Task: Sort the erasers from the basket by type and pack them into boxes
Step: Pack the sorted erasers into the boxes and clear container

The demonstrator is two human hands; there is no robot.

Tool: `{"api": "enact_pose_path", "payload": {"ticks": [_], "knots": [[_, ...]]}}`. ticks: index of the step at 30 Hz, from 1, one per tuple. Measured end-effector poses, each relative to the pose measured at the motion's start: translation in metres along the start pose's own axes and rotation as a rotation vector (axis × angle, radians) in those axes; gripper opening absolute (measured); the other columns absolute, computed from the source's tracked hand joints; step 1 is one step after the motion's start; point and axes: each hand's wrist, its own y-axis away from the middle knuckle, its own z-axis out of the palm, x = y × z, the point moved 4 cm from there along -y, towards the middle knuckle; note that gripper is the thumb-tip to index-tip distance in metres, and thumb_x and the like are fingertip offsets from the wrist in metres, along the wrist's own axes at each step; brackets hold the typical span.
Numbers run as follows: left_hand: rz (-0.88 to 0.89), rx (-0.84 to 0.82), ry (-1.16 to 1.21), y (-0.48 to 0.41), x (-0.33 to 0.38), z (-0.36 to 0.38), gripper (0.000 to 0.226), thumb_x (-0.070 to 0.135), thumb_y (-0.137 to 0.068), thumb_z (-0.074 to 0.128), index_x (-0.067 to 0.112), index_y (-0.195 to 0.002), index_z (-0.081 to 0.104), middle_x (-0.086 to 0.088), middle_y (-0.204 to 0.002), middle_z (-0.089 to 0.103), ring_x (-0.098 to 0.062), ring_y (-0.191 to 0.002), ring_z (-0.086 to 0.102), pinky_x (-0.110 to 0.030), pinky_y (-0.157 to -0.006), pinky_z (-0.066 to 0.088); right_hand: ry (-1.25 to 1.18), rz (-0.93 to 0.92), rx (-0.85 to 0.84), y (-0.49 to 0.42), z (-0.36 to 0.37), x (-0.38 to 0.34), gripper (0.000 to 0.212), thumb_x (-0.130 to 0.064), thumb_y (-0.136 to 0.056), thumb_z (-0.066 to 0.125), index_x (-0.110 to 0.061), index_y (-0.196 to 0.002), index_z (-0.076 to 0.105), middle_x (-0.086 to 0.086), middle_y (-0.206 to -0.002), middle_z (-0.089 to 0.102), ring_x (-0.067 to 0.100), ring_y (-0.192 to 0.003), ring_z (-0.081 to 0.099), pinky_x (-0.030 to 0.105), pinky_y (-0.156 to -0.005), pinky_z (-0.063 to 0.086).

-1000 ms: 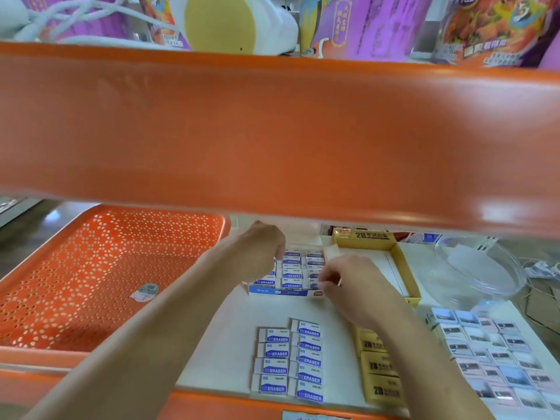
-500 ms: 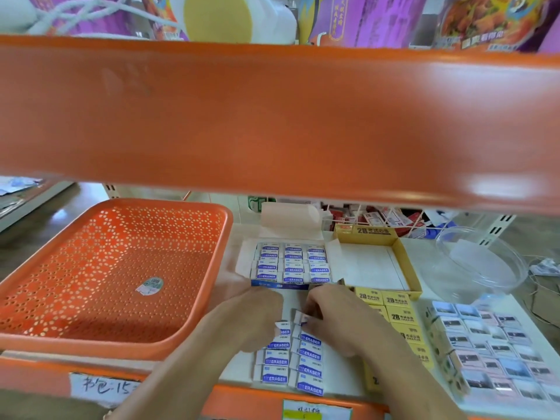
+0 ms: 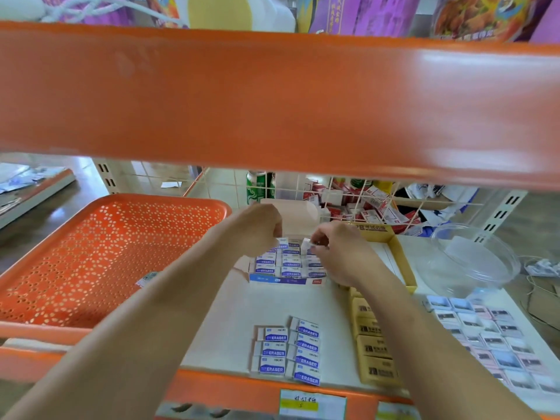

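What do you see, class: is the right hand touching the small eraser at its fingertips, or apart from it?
Touching. The head view shows the right hand pinching the white eraser over the open blue box.

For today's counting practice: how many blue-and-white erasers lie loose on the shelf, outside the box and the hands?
7, in front of the box: three in the left column, four in the right column. None looks hidden.

Clear bowl, green can
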Motion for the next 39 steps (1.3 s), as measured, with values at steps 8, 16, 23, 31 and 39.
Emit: {"api": "enact_pose_path", "payload": {"ticks": [8,16,23,31,39], "knots": [[0.018,-0.060,0.142,-0.025,0.004,0.030,0.017,0.007,-0.090,0.061,0.012,-0.103,0.071,0.001,-0.110,0.066,-0.015,-0.095,0.058,-0.021,-0.085,0.045,0.175,0.026,-0.107,-0.021,0.021,0.014,0.023,-0.011,-0.094,0.052,-0.017,-0.112,0.065,0.003,-0.114,0.061,0.016,-0.093,0.053,0.026,-0.078,0.045],[0.001,-0.074,0.159,-0.030,-0.001,0.034,0.016,0.009,-0.088,0.063,0.013,-0.102,0.071,0.001,-0.105,0.068,-0.010,-0.086,0.056,-0.019,-0.079,0.044,0.118,-0.001,-0.107,-0.023,0.021,0.020,0.027,-0.012,-0.095,0.049,-0.019,-0.114,0.067,0.001,-0.119,0.063,0.017,-0.106,0.056,0.027,-0.087,0.046],[0.030,-0.128,0.066,-0.029,0.002,0.032,0.021,0.004,-0.092,0.056,0.012,-0.106,0.070,0.000,-0.112,0.067,-0.013,-0.099,0.059,-0.024,-0.090,0.047,0.088,-0.026,-0.128,-0.017,0.016,0.018,0.027,-0.017,-0.096,0.051,-0.018,-0.119,0.064,0.001,-0.121,0.062,0.015,-0.106,0.056,0.026,-0.087,0.045],[0.117,-0.024,-0.223,0.013,0.022,0.025,0.012,0.018,-0.094,0.050,0.011,-0.092,0.059,-0.010,-0.104,0.063,-0.026,-0.094,0.061,-0.034,-0.082,0.051,0.130,-0.043,-0.196,0.020,-0.001,0.003,0.018,-0.011,-0.091,0.054,-0.013,-0.100,0.069,0.002,-0.102,0.065,0.016,-0.091,0.061,0.027,-0.081,0.052],[0.015,-0.390,-0.235,0.066,0.013,0.066,0.035,0.038,-0.086,0.069,0.022,-0.117,0.062,0.003,-0.112,0.065,-0.017,-0.099,0.058,-0.028,-0.083,0.043,0.227,-0.054,-0.420,0.058,0.040,-0.006,0.017,-0.019,-0.083,0.067,-0.013,-0.099,0.067,0.004,-0.102,0.065,0.021,-0.092,0.062,0.036,-0.079,0.054]]}}
